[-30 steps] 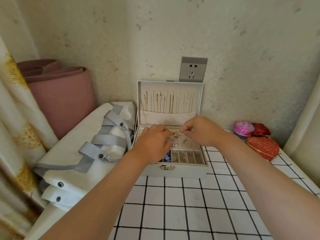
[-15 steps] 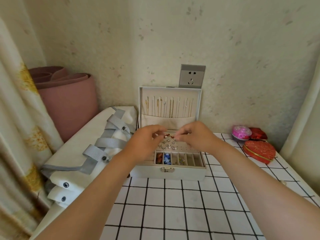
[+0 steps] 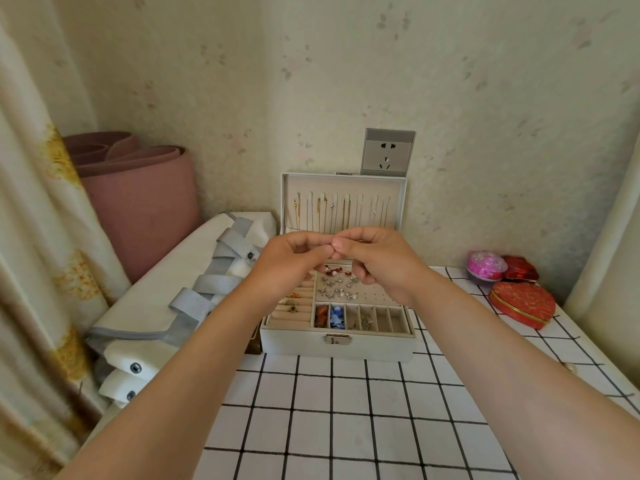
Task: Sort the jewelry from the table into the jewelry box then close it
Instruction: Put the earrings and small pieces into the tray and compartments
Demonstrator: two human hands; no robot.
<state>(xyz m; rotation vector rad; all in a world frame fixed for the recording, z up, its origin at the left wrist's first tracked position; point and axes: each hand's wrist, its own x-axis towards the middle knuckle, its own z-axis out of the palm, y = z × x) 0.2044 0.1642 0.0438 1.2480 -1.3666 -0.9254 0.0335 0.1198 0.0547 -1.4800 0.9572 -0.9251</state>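
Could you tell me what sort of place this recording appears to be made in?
Most likely a corner of a home, perhaps a bedroom: a floral curtain, a wall socket on patterned wallpaper, and an open jewelry box on a checked table.

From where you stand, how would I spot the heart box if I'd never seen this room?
Find the checked table, then go to its far right corner, right of the open jewelry box. Three small boxes cluster there; the heart box is the nearest and biggest, red with a gold rim, unlike the round pink box and the red hexagonal box behind it.
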